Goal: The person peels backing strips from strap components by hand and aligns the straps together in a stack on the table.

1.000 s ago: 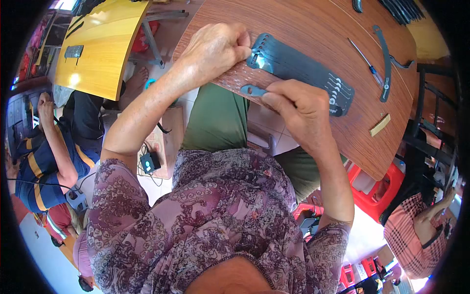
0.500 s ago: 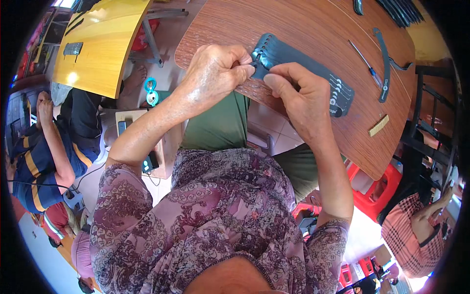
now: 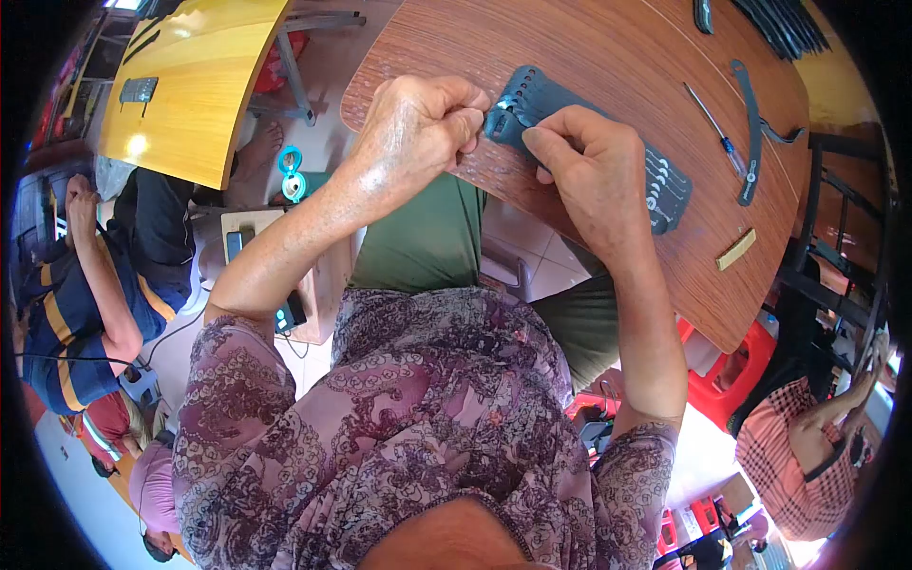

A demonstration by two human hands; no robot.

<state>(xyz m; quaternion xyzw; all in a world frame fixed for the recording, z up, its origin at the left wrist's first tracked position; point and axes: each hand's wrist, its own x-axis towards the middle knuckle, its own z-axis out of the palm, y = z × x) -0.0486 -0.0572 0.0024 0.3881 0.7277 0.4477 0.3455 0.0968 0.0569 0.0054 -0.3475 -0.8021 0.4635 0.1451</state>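
left hand: the left hand [image 3: 423,128] has thumb and fingers pinched closed at the tip of the dark strap [image 3: 503,127]; whether anything sits between them, i cannot tell.
right hand: the right hand [image 3: 597,176] grips the same strap, thumb against forefinger.
strap: over the near end of the strap stack [image 3: 587,106], close to the table edge.
table: the wooden table [image 3: 617,38] shows bare grain between stack and screwdriver [image 3: 714,129]; curved strap [image 3: 748,133] beyond, tan strip [image 3: 736,249] near the right edge.
writing: white print on the stack and curved strap, too small to read.
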